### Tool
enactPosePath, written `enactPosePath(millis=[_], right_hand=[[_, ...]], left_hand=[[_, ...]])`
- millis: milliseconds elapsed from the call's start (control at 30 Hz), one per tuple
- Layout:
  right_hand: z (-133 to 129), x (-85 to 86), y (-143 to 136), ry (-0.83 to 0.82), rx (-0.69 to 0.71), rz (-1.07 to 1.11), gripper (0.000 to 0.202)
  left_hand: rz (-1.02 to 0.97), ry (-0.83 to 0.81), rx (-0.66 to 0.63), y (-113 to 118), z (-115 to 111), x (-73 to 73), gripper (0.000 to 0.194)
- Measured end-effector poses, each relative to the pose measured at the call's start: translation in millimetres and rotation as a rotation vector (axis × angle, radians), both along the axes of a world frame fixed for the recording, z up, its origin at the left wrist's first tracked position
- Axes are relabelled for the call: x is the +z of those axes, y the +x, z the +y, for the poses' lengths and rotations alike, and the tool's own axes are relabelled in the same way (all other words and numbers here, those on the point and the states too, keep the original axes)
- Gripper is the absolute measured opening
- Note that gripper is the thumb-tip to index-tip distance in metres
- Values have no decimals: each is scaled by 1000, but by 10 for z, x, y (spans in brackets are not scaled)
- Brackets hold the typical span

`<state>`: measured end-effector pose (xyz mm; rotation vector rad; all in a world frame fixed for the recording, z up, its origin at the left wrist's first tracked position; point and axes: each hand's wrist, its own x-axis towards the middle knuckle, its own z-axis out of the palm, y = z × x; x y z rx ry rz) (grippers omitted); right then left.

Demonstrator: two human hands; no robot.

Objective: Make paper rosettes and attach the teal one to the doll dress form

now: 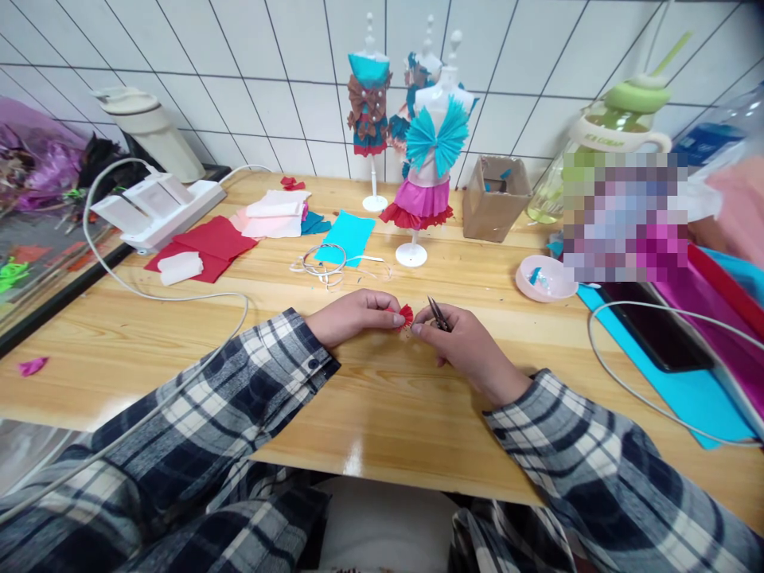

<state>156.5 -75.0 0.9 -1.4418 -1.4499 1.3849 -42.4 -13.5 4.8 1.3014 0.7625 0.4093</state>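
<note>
Between thumb and fingers, my left hand [361, 318] pinches a small pleated piece of red crepe paper [406, 317], fanned out at its right end. My right hand [457, 338] is closed around small dark-bladed scissors [438, 313], their points up and to the left. Its thumb and fingertips come close to the red paper; whether they touch it I cannot tell. Behind my hands stands a white mini mannequin [433, 163] with a turquoise pleated bow, a pink skirt and a red ruffle. A second dressed mannequin [368, 103] is to its left, and another is partly hidden behind.
Red paper sheets [208, 247], a turquoise sheet [347, 236] and coiled ribbon [325, 263] lie beyond my hands. A cardboard box [496, 199], a pink bowl [546, 278] and a phone [656, 326] are to the right. A white cable [173, 296] crosses from the power strip [179, 215].
</note>
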Motion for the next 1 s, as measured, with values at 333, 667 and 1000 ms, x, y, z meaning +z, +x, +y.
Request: enactPosePath(millis=[333, 667, 1000], right_hand=[[5, 16, -5, -30, -49, 27, 31], [-2, 39, -29, -30, -52, -3, 27], [0, 41, -16, -45, -73, -2, 25]], left_hand=[[-22, -9, 28, 4, -3, -6, 27], [8, 33, -15, 16, -16, 24, 22], [-22, -14, 61, 25, -25, -4, 25]])
